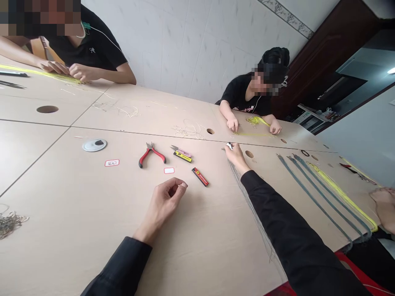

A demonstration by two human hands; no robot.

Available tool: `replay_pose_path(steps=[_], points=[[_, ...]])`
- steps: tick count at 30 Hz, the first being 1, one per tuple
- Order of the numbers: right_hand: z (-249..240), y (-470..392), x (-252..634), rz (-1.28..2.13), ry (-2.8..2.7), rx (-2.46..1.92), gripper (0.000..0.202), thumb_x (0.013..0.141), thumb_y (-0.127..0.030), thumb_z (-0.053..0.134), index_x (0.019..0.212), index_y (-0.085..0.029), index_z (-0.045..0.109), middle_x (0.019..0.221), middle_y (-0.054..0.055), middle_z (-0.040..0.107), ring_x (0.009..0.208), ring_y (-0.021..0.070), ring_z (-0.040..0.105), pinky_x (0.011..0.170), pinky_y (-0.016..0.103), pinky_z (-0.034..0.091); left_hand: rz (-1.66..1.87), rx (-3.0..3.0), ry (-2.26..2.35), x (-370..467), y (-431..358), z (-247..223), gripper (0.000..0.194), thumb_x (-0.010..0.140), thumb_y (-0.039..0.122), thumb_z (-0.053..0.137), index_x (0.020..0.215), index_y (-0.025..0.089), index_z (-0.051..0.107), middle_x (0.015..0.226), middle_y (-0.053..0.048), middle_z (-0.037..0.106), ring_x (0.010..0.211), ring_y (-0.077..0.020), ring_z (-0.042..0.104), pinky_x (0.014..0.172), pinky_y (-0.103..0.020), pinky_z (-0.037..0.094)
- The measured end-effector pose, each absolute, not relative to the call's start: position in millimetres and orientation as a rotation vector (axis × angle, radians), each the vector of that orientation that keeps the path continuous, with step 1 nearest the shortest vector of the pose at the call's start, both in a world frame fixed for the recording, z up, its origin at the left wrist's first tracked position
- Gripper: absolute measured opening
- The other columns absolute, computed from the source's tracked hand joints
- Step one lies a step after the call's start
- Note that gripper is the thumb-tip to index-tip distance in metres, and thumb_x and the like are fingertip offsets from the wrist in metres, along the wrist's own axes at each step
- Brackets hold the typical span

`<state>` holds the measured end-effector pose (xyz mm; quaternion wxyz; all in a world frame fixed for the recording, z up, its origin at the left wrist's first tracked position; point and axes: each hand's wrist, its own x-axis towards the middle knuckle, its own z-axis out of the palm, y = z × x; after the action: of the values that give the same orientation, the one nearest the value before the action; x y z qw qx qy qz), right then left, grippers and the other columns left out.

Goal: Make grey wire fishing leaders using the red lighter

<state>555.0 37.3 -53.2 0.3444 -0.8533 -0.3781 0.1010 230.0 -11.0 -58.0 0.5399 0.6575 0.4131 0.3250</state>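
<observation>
My left hand (pixel 165 199) is raised over the near tabletop. Its fingers are curled, thumb close to the index finger, and nothing shows in them. My right hand (pixel 236 157), reaching forward, grips a small white object with a black end (pixel 229 145); its kind is unclear. Thin grey cords (pixel 247 197) run from beneath that hand toward the table's near edge, partly behind my sleeve. Nearest my left hand are a red-and-black small box (pixel 200 176) and a blank red-bordered label (pixel 169 170). Red-handled pliers (pixel 151 155) lie spread beyond, beside thread snips (pixel 181 151) on a yellow-and-black box (pixel 182 156).
Bundles of grey cords (pixel 314 197) and yellow cords (pixel 342 191) lie at right. A white round disc (pixel 94 145), a printed label (pixel 111 163) and a metal-clasp pile (pixel 10 224) are at left. Two people handle yellow cords across the table; another person's hand (pixel 384 205) shows far right.
</observation>
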Motion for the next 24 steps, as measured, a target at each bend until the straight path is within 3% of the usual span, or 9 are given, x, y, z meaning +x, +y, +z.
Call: replay_pose_path(steps=[7,15,20,24], points=[[-64,40,490,0.300,-1.412,-2.169,0.018,0.083,-0.026,0.062,0.099,-0.018,0.065,0.101,0.009,0.069,0.093,0.0205,0.062,0.081,0.028,0.045,0.791,1.571,0.986,230,-10,-63,0.032,0.087,0.047,0.054,0.076,0.018,0.061,0.062,0.003,0.038,0.059,-0.0110,0.033,0.054,-0.023,0.027],[-61,63,460,0.232,-1.571,-2.067,0.030,0.087,-0.026,0.060,0.113,-0.015,0.069,0.112,0.015,0.066,0.107,0.0236,0.060,0.099,0.035,0.042,0.789,1.571,0.998,229,-10,-57,0.033,0.086,0.047,0.055,0.073,0.017,0.059,0.061,0.004,0.034,0.057,-0.0103,0.030,0.052,-0.023,0.026],[-30,20,512,0.251,-1.575,-2.067,0.035,0.090,-0.020,0.048,0.121,-0.018,0.065,0.112,0.010,0.068,0.100,0.0180,0.063,0.094,0.032,0.047,0.795,1.561,0.996,230,-10,-54,0.030,0.084,0.046,0.056,0.076,0.018,0.062,0.060,0.003,0.037,0.056,-0.0105,0.033,0.051,-0.024,0.026],[-3,-87,572,0.435,-1.438,-2.204,0.036,0.088,-0.033,0.051,0.116,-0.014,0.066,0.100,0.011,0.069,0.085,0.0186,0.064,0.081,0.033,0.052,0.799,1.549,0.993,230,-11,-50,0.027,0.082,0.042,0.057,0.073,0.017,0.062,0.061,0.002,0.044,0.057,-0.0110,0.038,0.051,-0.023,0.029]])
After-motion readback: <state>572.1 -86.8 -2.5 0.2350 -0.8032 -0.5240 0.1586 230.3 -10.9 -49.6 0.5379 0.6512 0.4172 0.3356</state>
